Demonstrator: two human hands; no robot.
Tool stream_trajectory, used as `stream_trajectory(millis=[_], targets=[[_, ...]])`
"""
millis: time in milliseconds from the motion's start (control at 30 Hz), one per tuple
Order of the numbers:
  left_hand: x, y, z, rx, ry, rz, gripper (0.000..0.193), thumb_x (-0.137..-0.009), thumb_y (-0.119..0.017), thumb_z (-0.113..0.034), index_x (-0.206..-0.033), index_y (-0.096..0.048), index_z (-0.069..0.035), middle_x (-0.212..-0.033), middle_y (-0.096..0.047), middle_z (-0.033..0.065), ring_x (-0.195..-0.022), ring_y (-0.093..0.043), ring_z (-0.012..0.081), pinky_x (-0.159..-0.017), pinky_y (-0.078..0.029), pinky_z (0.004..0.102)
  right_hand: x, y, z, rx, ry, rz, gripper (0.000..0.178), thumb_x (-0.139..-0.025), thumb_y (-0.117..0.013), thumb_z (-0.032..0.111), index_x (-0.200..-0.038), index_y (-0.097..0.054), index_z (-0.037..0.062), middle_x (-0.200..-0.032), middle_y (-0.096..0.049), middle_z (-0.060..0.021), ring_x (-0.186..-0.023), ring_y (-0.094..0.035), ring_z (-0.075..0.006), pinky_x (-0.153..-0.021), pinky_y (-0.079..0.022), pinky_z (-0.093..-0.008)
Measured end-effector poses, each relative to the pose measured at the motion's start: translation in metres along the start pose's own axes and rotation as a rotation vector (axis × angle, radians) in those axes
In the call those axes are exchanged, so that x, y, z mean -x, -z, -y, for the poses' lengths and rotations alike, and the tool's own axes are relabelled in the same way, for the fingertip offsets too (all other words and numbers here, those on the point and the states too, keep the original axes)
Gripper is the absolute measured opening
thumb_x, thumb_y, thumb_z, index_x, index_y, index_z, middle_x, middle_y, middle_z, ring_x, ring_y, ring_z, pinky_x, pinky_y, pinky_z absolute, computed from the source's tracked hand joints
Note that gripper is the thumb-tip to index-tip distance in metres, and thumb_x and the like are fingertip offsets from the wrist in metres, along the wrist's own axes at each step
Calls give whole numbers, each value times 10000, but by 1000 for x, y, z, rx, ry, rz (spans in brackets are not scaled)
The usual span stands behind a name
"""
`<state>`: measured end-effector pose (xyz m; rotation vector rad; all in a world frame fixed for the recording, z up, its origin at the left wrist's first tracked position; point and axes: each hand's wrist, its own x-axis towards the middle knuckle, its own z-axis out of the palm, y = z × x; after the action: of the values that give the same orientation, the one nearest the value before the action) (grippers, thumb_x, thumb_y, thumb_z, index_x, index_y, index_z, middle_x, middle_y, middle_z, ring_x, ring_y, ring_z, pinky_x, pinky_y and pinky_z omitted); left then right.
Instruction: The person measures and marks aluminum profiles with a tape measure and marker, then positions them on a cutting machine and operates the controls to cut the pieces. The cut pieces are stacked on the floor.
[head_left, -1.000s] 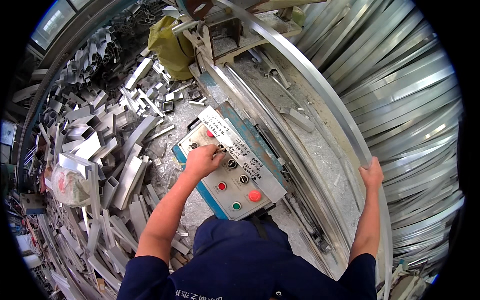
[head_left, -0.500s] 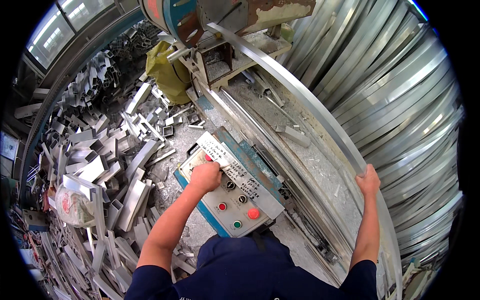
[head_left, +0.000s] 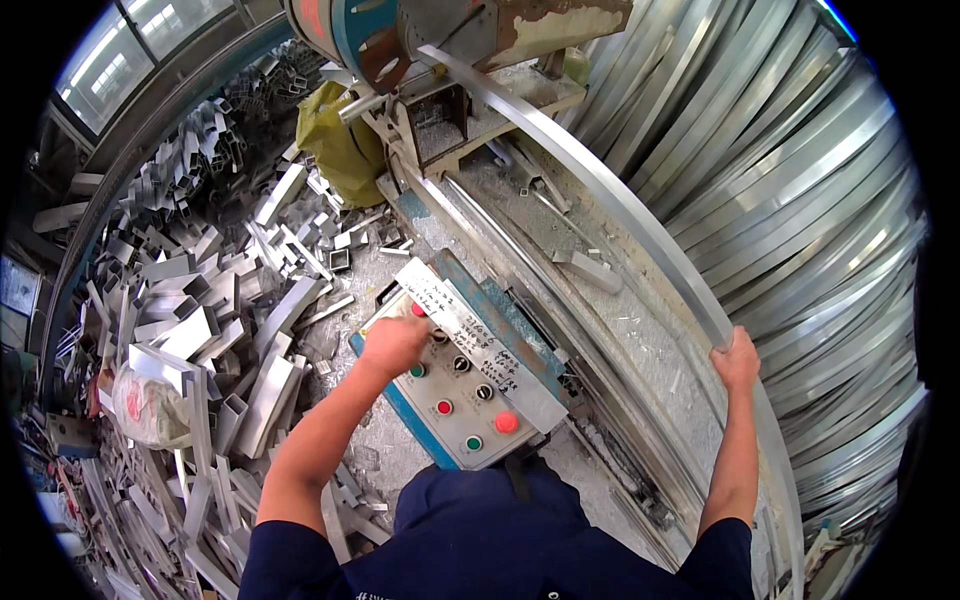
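My left hand (head_left: 396,345) is curled over the upper left of a control panel (head_left: 408,415). Its fingertips are beside a black rotary switch (head_left: 439,337), under a red button (head_left: 419,309); whether they touch or hold anything is hidden. Below the hand a green button (head_left: 417,370) shows. My right hand (head_left: 737,358) is closed around a long silver metal bar (head_left: 610,193). That bar runs up to a saw machine (head_left: 450,35) at the far end. A metal strip with handwriting (head_left: 530,391) lies along the panel's far side.
Metal offcuts (head_left: 185,335) are heaped on the floor at left, with a white sack (head_left: 148,408) among them. A yellow sack (head_left: 340,145) stands by the machine. Rails (head_left: 590,335) run beyond the panel. Long metal bars (head_left: 790,190) are stacked at right.
My left hand has shifted slightly left and toward me, uncovering the rotary switch and a green button. My right hand and the bar have stayed put.
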<state>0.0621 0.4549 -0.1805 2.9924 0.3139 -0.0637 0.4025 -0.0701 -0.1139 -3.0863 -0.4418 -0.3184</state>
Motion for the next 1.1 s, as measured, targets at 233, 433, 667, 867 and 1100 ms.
stream_trajectory(millis=[233, 433, 667, 867, 1100], targets=[[36, -20, 25, 75, 416, -62, 356, -915, -579, -398, -823, -637, -60, -841, -693, 162, -748, -678, 356, -650, -538, 468, -2, 3, 2, -7, 10, 17, 413, -669, -713, 226, -992, -502, 81, -989, -625, -144, -969, -607, -375, -778, -492, -487], [21, -11, 24, 122, 599, 31, 416, -916, -540, -441, -888, -696, -56, -857, -705, 179, -784, -684, 377, -700, -539, 485, -5, 13, 4, -24, -16, 33, 406, -680, -704, 233, -1001, -503, 87, -996, -630, -136, -979, -611, -369, -790, -497, -483], [37, 9, 3, 272, 625, -97, 436, -824, -677, -482, -854, -699, -48, -774, -695, 154, -745, -686, 343, -660, -537, 437, -6, 5, -3, 10, 8, 16, 429, -684, -707, 251, -1025, -505, 86, -1026, -635, -139, -992, -609, -374, -796, -496, -489], [80, -12, -98, 542, 119, 23, 312, -806, -717, -364, -870, -654, -65, -758, -679, 138, -689, -659, 348, -610, -523, 439, -3, 8, 1, 28, -19, 73, 435, -691, -714, 264, -1038, -516, 92, -1036, -634, -143, -995, -609, -372, -798, -496, -486], [48, -19, -140, 435, 321, 87, 300, -876, -619, -335, -847, -547, -46, -758, -657, 207, -722, -650, 404, -632, -510, 498, -3, 9, 5, 20, -68, 102, 419, -683, -718, 251, -1020, -522, 96, -1036, -635, -127, -1008, -609, -360, -791, -491, -485]])
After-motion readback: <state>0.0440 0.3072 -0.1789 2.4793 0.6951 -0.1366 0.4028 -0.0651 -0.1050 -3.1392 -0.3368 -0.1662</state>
